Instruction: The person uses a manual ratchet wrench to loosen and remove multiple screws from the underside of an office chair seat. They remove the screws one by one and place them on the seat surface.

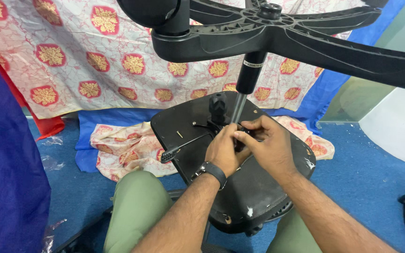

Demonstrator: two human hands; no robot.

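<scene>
Gas-lift rod (238,108) rises just above both hands (249,147)

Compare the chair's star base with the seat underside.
The star base is spoked and held up in the air on the gas cylinder; the seat underside is one broad, rounded panel lying low under both hands. The base looks clean; the seat underside is scuffed with white marks. Both are black.

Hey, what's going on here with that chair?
A person has an office chair turned upside down. The black seat underside rests across their lap, and the star base sticks up on the gas cylinder. The left hand and right hand press together around the mechanism where the cylinder meets the seat. A lever juts out to the left. Patterned cloth hangs behind.
</scene>
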